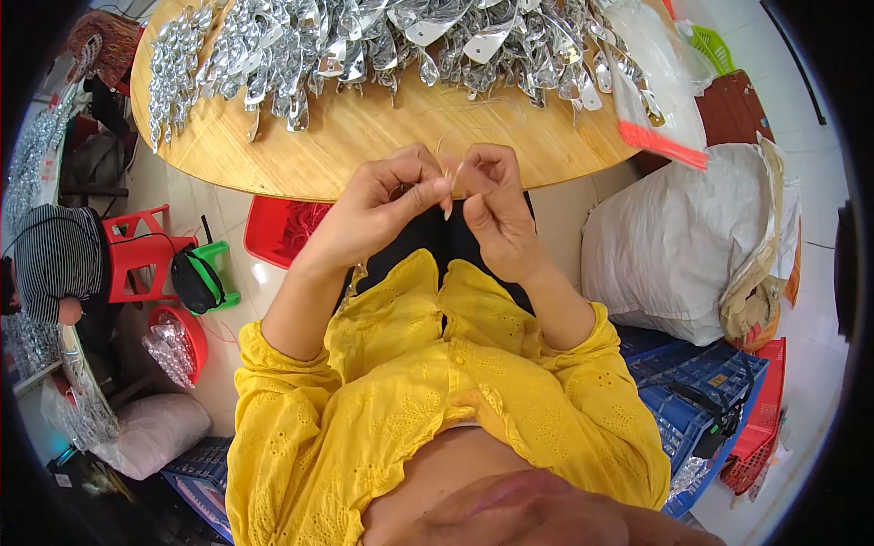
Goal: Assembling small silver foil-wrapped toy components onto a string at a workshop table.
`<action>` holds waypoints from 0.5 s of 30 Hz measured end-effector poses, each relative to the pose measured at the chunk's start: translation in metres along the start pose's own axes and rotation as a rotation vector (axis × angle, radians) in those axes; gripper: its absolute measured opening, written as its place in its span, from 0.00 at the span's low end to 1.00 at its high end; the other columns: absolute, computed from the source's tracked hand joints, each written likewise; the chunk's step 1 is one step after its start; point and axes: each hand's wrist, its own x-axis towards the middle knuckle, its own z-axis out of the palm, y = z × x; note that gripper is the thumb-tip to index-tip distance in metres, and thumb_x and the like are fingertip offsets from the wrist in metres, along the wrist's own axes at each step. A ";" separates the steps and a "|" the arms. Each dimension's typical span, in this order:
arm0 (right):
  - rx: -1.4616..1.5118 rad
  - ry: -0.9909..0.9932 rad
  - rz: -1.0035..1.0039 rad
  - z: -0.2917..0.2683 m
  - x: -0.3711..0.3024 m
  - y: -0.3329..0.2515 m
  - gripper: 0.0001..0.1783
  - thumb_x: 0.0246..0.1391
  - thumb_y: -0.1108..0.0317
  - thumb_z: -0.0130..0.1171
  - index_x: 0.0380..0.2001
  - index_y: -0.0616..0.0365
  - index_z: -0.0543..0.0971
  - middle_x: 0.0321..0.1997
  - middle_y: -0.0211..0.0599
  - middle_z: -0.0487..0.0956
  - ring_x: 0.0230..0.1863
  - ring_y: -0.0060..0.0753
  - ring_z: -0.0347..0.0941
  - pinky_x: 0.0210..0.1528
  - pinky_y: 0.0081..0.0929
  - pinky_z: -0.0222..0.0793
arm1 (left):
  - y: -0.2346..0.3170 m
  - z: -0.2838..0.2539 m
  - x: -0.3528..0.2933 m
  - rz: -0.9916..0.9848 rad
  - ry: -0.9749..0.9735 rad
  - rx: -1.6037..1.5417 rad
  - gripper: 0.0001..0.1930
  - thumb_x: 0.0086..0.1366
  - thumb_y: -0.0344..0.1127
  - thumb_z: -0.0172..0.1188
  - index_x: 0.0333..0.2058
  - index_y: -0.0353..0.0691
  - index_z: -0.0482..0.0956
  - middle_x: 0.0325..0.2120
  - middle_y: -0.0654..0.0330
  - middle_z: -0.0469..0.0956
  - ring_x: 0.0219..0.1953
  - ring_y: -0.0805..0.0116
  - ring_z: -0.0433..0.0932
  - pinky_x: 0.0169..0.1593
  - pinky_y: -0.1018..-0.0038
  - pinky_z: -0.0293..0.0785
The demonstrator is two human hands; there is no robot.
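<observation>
Both hands meet just over the near edge of the round wooden table. My left hand is closed, thumb and forefinger pinched on a thin clear thread, which looks like fishing line. On the right side of it, my right hand has its fingers curled round the thread's other side, with the thumb bent inward. A fine strand loops between the fingertips, and its ends are too thin to follow. Shiny silver teardrop-shaped pieces lie heaped in strung bunches across the table beyond my hands.
A clear plastic bag with a red edge lies at the table's right. Below it stands a large white sack. Blue crates are lower right. A red tub sits under the table. At left, another person is near a red stool.
</observation>
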 end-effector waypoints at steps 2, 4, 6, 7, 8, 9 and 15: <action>-0.457 -0.131 -0.173 -0.011 0.004 -0.004 0.16 0.47 0.63 0.50 0.40 0.57 0.71 0.36 0.30 0.65 0.30 0.25 0.58 0.35 0.19 0.54 | 0.000 -0.006 -0.001 -0.004 -0.069 0.050 0.10 0.56 0.33 0.50 0.22 0.34 0.72 0.24 0.67 0.64 0.27 0.81 0.63 0.32 0.84 0.58; -0.621 -0.145 -0.277 -0.016 0.010 -0.012 0.14 0.43 0.66 0.53 0.36 0.55 0.73 0.34 0.30 0.67 0.30 0.27 0.59 0.36 0.22 0.54 | 0.001 -0.008 -0.001 -0.108 -0.129 -0.007 0.10 0.56 0.34 0.51 0.20 0.34 0.73 0.22 0.67 0.65 0.27 0.81 0.62 0.31 0.85 0.58; -0.786 -0.159 -0.382 -0.017 0.012 -0.014 0.12 0.38 0.69 0.56 0.31 0.54 0.75 0.32 0.29 0.69 0.30 0.29 0.61 0.37 0.25 0.54 | -0.002 -0.006 0.000 -0.109 -0.134 -0.050 0.10 0.56 0.34 0.51 0.20 0.34 0.73 0.20 0.68 0.64 0.26 0.82 0.62 0.30 0.85 0.57; -0.783 -0.130 -0.413 -0.016 0.011 -0.013 0.12 0.36 0.70 0.56 0.30 0.53 0.75 0.30 0.28 0.70 0.30 0.30 0.62 0.38 0.27 0.54 | -0.003 -0.005 0.000 -0.110 -0.140 -0.091 0.11 0.56 0.35 0.52 0.20 0.35 0.73 0.18 0.69 0.64 0.24 0.83 0.61 0.29 0.85 0.56; -0.780 -0.101 -0.445 -0.016 0.011 -0.013 0.12 0.34 0.71 0.57 0.29 0.52 0.75 0.28 0.27 0.71 0.30 0.31 0.63 0.40 0.29 0.53 | -0.004 -0.005 0.000 -0.111 -0.143 -0.092 0.11 0.56 0.35 0.52 0.20 0.35 0.73 0.18 0.69 0.64 0.24 0.83 0.61 0.29 0.85 0.56; -0.782 -0.099 -0.443 -0.015 0.011 -0.014 0.12 0.34 0.71 0.57 0.29 0.52 0.75 0.28 0.27 0.71 0.30 0.31 0.63 0.40 0.29 0.53 | -0.004 -0.006 0.000 -0.192 -0.108 -0.107 0.10 0.55 0.36 0.52 0.20 0.36 0.73 0.16 0.69 0.64 0.22 0.83 0.60 0.27 0.86 0.55; -0.862 -0.013 -0.394 -0.009 0.010 -0.014 0.06 0.38 0.72 0.55 0.24 0.56 0.72 0.28 0.30 0.70 0.31 0.29 0.63 0.43 0.27 0.53 | -0.009 -0.001 -0.001 -0.301 0.046 -0.245 0.10 0.54 0.36 0.53 0.22 0.35 0.72 0.15 0.70 0.65 0.16 0.84 0.56 0.19 0.87 0.51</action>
